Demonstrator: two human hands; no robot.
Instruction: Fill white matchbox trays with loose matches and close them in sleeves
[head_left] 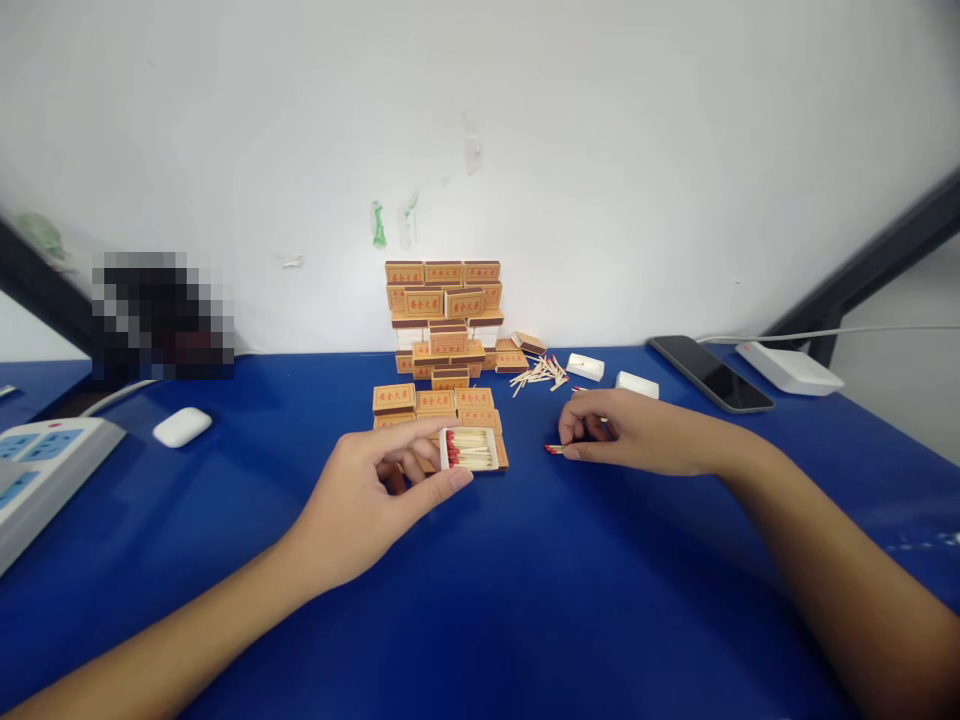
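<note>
My left hand (375, 490) grips a white matchbox tray (496, 452) between thumb and fingers. Red-tipped matches (471, 447) lie side by side inside it. To the right, the fingers of my right hand (626, 430) are pinched on a few matches (553, 449), whose red heads stick out to the left. Behind the held tray, several closed matchboxes (416, 400) lie in rows on the blue table. Loose matches (540, 374) are heaped beyond my right hand, beside one white tray (586, 367) and another white tray (637, 385), partly hidden by that hand.
Against the wall stands a tall stack of matchboxes (444, 300). A phone (709, 372) and a white box (789, 368) with a cable lie at the right. On the left are a white earphone case (182, 427) and a power strip (56, 470).
</note>
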